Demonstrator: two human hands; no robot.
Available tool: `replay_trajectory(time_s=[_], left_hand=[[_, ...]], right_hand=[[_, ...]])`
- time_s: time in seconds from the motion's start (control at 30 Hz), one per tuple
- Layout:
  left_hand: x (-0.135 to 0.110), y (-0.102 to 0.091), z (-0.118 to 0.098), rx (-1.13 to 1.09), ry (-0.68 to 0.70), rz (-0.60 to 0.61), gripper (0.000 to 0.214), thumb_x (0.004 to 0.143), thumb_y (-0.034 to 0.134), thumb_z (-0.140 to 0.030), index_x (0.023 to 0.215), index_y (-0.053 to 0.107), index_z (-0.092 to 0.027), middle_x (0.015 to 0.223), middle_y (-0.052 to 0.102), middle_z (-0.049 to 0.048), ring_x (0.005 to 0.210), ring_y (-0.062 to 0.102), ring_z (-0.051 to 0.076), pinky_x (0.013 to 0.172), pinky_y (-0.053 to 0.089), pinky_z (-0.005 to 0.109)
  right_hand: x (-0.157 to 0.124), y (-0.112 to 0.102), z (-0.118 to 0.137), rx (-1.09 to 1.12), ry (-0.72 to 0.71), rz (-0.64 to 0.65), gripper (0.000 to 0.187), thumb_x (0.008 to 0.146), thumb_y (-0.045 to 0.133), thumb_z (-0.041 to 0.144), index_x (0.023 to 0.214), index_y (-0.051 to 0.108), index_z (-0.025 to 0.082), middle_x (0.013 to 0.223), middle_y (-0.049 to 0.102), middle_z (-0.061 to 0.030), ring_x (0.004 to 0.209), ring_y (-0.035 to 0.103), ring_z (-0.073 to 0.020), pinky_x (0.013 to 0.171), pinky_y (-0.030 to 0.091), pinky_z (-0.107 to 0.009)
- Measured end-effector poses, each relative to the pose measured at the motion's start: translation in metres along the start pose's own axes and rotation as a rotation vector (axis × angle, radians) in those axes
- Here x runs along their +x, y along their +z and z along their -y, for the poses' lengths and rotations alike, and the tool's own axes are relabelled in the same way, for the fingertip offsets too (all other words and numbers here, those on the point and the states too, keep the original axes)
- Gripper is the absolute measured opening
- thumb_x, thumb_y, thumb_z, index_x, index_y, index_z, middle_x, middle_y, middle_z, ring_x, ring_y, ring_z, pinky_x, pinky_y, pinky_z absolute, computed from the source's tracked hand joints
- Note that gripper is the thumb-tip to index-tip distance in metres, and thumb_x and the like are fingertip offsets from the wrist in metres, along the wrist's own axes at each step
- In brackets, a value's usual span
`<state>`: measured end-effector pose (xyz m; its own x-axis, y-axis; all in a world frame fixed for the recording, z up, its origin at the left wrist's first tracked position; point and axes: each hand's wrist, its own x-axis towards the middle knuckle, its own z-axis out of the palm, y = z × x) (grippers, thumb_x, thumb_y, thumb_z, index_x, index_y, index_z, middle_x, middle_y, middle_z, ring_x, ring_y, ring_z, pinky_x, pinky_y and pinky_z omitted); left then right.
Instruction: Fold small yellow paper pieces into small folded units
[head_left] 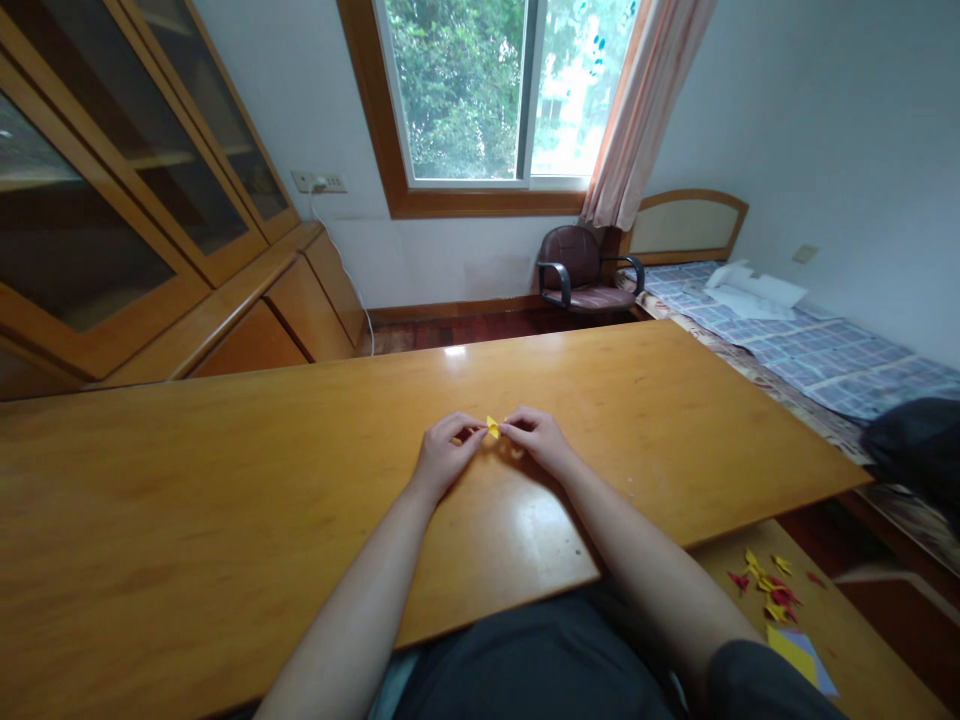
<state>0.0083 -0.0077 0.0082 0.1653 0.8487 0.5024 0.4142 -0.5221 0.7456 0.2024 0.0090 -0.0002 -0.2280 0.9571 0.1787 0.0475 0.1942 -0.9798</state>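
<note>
Yellow folded paper point(492, 428) is at the middle of a wide wooden table point(225, 480), between the person's 2 hands. The table fills most of the lower view, its varnished top reflecting light. Along the left side is a large wooden cabinet point(289, 315) with glass doors above and solid doors below. On the right, a bed point(840, 350) with a checked blue cover lies against the wall. Beyond the table is a window point(461, 90) with trees outside, a pink curtain point(649, 100) hanging at its right edge. Below the curtain, near the bed, is a dark red chair point(571, 260) with 2 black armrests. At the lower right, a lower wooden surface point(851, 645) sits beside the table's edge. White sheets point(757, 295) lie loosely on the bed.

The left hand point(448, 452) is pinching the near-left end of the folded paper between thumb and fingertips; the right hand point(538, 436) pinches its right end the same way. Whether the paper touches the tabletop, I cannot tell. On the lower surface are a yellow square sheet point(791, 655), overlapping a pale purple sheet point(821, 665), and, just beyond them, a loose cluster of small red and yellow folded pieces point(775, 612).
</note>
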Motion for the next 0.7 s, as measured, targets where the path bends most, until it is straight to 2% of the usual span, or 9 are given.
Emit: replay_trajectory(time_s=[0.4,0.7], left_hand=[[0.0004,-0.0002,0.002,0.064,0.014,0.021,0.012,0.086,0.061,-0.03,0.083,0.069,-0.021,0.079,0.068,0.0028,0.071,0.062,0.015,0.066,0.049,0.026],[0.0011,-0.001,0.0005,0.103,0.026,0.033,0.008,0.085,0.061,-0.025,0.081,0.066,-0.02,0.076,0.065,0.0021,0.07,0.061,0.014,0.065,0.049,0.025]], right_hand=[[0.0009,-0.0005,-0.0013,-0.046,-0.016,-0.017,0.034,0.073,0.074,0.05,0.071,0.068,0.016,0.064,0.062,-0.0008,0.056,0.054,-0.0128,0.052,0.043,-0.023],[0.0007,-0.0003,-0.0054,-0.112,-0.055,-0.026,0.031,0.076,0.071,0.047,0.073,0.068,0.016,0.067,0.063,-0.0018,0.058,0.056,-0.0137,0.055,0.043,-0.024]])
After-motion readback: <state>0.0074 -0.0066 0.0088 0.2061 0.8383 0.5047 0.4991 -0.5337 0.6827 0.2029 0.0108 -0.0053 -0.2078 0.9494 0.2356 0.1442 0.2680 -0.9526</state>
